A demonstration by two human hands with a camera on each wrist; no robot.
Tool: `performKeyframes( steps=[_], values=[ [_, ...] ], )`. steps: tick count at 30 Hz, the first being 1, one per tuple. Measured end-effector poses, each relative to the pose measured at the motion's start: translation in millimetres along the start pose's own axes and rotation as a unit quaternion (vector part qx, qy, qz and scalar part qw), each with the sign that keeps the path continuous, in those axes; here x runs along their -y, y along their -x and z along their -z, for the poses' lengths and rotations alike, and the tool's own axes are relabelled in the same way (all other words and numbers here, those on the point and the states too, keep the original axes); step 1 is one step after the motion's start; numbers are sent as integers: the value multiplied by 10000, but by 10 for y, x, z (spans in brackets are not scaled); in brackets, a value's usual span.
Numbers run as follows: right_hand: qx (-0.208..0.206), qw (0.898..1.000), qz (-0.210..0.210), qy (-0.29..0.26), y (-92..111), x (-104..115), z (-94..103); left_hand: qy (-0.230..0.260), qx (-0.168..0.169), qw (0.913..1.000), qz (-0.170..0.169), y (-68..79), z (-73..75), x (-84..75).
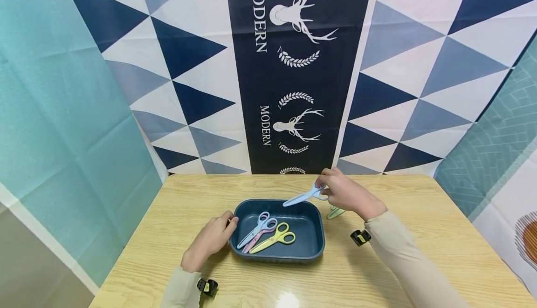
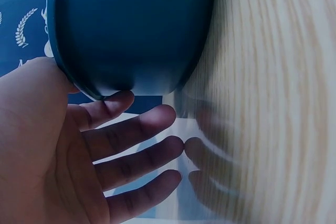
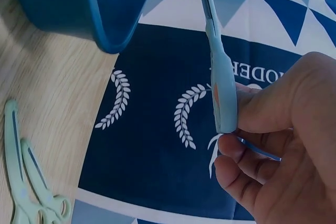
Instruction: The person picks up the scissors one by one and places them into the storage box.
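Observation:
My left hand (image 1: 211, 236) is at the left end of a dark blue tray (image 1: 310, 255), gripping it with the thumb over the rim and the index finger against the outer wall. In the left wrist view the other fingers spread below, beside the tabletop. Over the tray's back right corner, my right hand (image 1: 341, 191) holds light blue scissors (image 1: 299, 199) by the handles, blades slanting down to the left. Inside the tray's left half lie another light blue pair of scissors (image 1: 255, 233), pink scissors (image 1: 253, 242) partly under it, and yellow scissors (image 1: 272, 240).
Light green scissors (image 3: 18, 177) lie on the wooden table (image 1: 168, 233) right of the tray, mostly hidden by my right hand in the head view. A patterned cloth (image 1: 201, 65) hangs behind the table's far edge. Black wrist devices (image 1: 361, 237) sit near both cuffs.

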State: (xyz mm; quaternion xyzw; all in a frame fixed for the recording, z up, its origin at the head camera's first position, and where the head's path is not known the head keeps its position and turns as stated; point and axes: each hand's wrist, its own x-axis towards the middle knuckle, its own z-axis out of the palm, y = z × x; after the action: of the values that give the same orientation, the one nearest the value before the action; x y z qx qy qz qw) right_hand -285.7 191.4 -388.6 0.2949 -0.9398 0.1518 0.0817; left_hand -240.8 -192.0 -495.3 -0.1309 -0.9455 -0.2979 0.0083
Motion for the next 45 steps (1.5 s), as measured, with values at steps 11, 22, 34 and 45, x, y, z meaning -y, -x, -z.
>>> performKeyframes(
  steps=[11,22,34,45],
  values=[
    [59,9997,245,50,-125,132,-27,-55,-20,10000,-43,1,2,19],
    [415,9988,253,60,-256,258,-112,-63,-33,10000,-42,-21,10,7],
    [638,9975,289,-30,-369,419,-195,-20,-54,10000,-4,-17,15,12],
    [736,9960,481,-166,-480,516,-279,-64,-44,10000,-14,-12,22,-7]
  ],
)
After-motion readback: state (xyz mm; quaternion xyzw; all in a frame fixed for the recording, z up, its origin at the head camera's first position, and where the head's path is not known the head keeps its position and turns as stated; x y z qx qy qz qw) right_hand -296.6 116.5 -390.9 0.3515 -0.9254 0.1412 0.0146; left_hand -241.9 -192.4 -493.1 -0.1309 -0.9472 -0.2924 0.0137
